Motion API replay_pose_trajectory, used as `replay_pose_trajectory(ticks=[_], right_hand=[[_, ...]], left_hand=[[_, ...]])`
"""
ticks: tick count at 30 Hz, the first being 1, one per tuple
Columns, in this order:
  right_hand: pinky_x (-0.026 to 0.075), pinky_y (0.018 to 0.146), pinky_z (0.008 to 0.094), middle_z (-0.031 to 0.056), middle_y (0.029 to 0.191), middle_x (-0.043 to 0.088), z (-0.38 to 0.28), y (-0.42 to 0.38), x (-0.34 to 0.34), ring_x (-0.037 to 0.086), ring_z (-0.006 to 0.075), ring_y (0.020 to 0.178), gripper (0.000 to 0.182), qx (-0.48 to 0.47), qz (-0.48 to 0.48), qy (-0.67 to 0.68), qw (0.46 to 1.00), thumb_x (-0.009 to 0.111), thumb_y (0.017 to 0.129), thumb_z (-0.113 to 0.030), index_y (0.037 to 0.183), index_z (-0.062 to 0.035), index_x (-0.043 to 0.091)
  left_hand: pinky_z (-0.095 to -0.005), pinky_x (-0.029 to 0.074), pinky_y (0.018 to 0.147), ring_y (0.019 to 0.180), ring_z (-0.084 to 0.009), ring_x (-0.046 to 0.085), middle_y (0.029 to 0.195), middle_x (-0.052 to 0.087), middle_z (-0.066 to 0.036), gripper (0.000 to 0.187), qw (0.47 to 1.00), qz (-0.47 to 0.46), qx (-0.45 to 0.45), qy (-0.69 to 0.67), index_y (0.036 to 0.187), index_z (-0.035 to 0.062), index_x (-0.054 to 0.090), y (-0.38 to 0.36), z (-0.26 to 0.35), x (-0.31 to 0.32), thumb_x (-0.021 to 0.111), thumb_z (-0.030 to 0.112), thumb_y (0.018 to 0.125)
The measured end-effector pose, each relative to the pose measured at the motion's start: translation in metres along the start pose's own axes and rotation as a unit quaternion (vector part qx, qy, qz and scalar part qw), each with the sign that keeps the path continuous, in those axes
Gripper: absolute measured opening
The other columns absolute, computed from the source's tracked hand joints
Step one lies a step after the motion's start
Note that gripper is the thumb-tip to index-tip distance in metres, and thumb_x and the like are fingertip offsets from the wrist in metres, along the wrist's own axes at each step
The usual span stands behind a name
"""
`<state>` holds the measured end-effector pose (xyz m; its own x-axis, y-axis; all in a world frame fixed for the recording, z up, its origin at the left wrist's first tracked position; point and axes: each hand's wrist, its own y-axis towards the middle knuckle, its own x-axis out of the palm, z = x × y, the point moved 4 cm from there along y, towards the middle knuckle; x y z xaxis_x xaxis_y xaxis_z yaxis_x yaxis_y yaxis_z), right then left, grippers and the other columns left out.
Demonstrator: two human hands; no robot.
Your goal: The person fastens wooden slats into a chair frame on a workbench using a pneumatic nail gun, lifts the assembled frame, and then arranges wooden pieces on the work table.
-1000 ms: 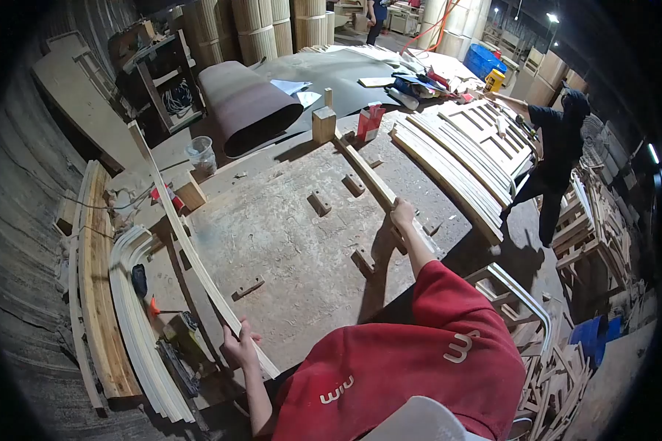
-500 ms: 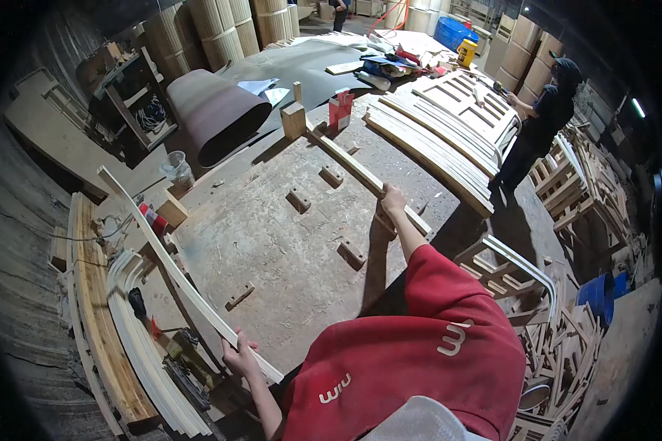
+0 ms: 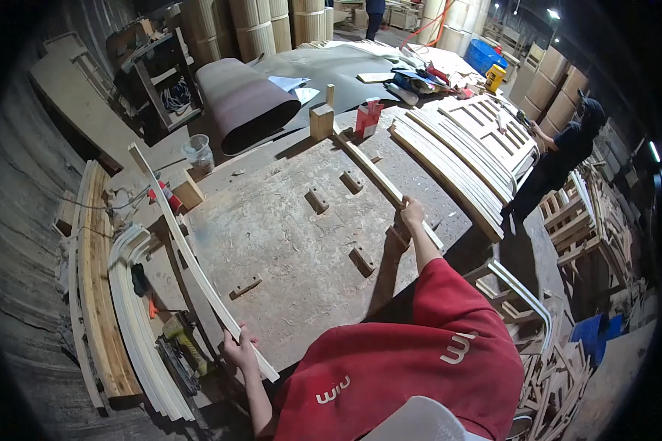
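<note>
My left hand (image 3: 240,350) is closed around the near end of a long pale wooden strip (image 3: 191,261), which slants up and away along the left edge of the worktable (image 3: 272,213). Farther right, my right hand (image 3: 413,212) grips a second wooden strip (image 3: 371,170) close to its near end. That strip reaches away to a wooden block (image 3: 321,121) standing near the table's far edge. Between the two strips, small wooden blocks (image 3: 317,200) are fixed to the tabletop. A red carton (image 3: 368,117) stands just beyond the right strip.
Stacked curved strips (image 3: 449,165) lie to the right, near a slatted wooden frame (image 3: 489,128) where another person (image 3: 566,151) stands. On the left are more curved strips (image 3: 136,323), a nail gun (image 3: 186,345) and a plastic cup (image 3: 198,153). A rolled sheet (image 3: 246,103) lies behind.
The camera view has shifted, so the surroundings appear farther right. Both hands keep hold of their strips, with little visible movement against the table.
</note>
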<state>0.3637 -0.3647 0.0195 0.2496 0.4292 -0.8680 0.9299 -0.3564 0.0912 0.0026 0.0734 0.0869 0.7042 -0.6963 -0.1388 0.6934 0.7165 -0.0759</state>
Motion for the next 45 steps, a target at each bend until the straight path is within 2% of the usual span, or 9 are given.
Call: replay_pose_trajectory(ticks=[12,14,16,18,24,26,32,42,45], right_hand=[[0.045,0.071,0.0402,0.0179,0.089,0.058,0.0,0.0,0.007,0.056,0.0341,0.081,0.028,0.014,0.009,-0.1,0.995,0.055,0.067,-0.01,0.095,-0.0096,0.056],[0.042,0.074,0.0422,0.0171,0.09,0.056,-0.029,-0.024,-0.013,0.053,0.0343,0.088,0.028,0.028,0.04,-0.069,0.996,0.055,0.069,-0.008,0.096,-0.0041,0.053],[0.041,0.078,0.0411,0.0185,0.094,0.054,-0.059,-0.055,-0.027,0.051,0.0339,0.093,0.033,-0.138,0.121,0.009,0.983,0.056,0.071,-0.01,0.103,-0.0028,0.05],[0.039,0.081,0.04,0.0191,0.097,0.053,-0.069,-0.074,-0.012,0.049,0.0333,0.095,0.035,-0.265,0.134,0.111,0.949,0.057,0.073,-0.011,0.106,-0.0034,0.05],[0.042,0.076,0.0307,0.0129,0.088,0.058,-0.101,-0.153,-0.005,0.055,0.0259,0.085,0.011,-0.274,-0.064,0.284,0.917,0.058,0.075,-0.008,0.081,0.0005,0.059],[0.042,0.074,0.0297,0.0119,0.087,0.059,-0.108,-0.168,-0.005,0.055,0.0229,0.086,0.01,-0.28,-0.07,0.265,0.92,0.06,0.074,-0.009,0.08,-0.0008,0.059],[0.042,0.062,0.0251,0.0051,0.074,0.061,-0.112,-0.192,0.002,0.054,0.0123,0.063,0.011,-0.195,-0.179,0.339,0.903,0.061,0.075,-0.012,0.08,-0.002,0.06],[0.044,0.064,0.0276,0.0068,0.073,0.063,-0.123,-0.224,0.024,0.058,0.0132,0.068,0.016,-0.225,-0.232,0.324,0.889,0.06,0.076,-0.017,0.08,-0.0022,0.062],[0.044,0.065,0.0273,0.0073,0.073,0.063,-0.129,-0.238,0.019,0.059,0.0131,0.069,0.016,-0.227,-0.26,0.303,0.888,0.06,0.075,-0.017,0.082,-0.0028,0.063]], left_hand=[[-0.0205,0.039,0.047,0.056,-0.0066,0.05,0.068,0.052,-0.002,0.016,1.0,-0.013,-0.015,0.002,0.092,0.0001,0.053,0.011,-0.024,-0.014,0.05,0.009,0.079],[-0.0246,0.043,0.054,0.06,-0.01,0.05,0.072,0.054,-0.003,0.026,0.99,0.017,0.07,0.119,0.099,-0.0037,0.051,0.02,-0.044,-0.019,0.054,0.01,0.078],[-0.0311,0.044,0.07,0.087,-0.0286,0.057,0.09,0.057,-0.02,0.036,0.974,0.049,0.107,0.194,0.109,-0.0001,0.047,0.018,-0.03,-0.015,0.054,0.013,0.076],[-0.0308,0.042,0.076,0.093,-0.0265,0.055,0.099,0.055,-0.022,0.038,0.986,-0.003,0.036,0.161,0.106,-0.0077,0.046,0.025,-0.04,-0.01,0.056,0.009,0.074],[-0.0395,0.035,0.089,0.107,-0.0347,0.043,0.116,0.044,-0.022,0.047,0.92,0.07,0.071,0.378,0.112,-0.0048,0.042,0.039,-0.073,-0.004,0.054,0.017,0.073],[-0.0391,0.032,0.092,0.111,-0.0342,0.038,0.122,0.037,-0.021,0.048,0.884,0.107,0.174,0.42,0.113,-0.0048,0.042,0.037,-0.066,-0.004,0.054,0.017,0.073],[-0.0377,0.035,0.09,0.106,-0.0336,0.043,0.118,0.041,-0.021,0.047,0.924,0.066,0.08,0.367,0.114,-0.0051,0.04,0.046,-0.063,-0.011,0.053,0.016,0.074],[-0.0394,0.037,0.084,0.099,-0.0344,0.046,0.108,0.048,-0.022,0.042,0.909,0.09,0.13,0.386,0.11,-0.0053,0.042,0.048,-0.078,-0.02,0.052,0.014,0.074],[-0.0395,0.037,0.084,0.097,-0.0343,0.047,0.105,0.05,-0.022,0.042,0.86,0.111,0.197,0.458,0.11,-0.0051,0.041,0.042,-0.07,-0.02,0.052,0.014,0.074]])
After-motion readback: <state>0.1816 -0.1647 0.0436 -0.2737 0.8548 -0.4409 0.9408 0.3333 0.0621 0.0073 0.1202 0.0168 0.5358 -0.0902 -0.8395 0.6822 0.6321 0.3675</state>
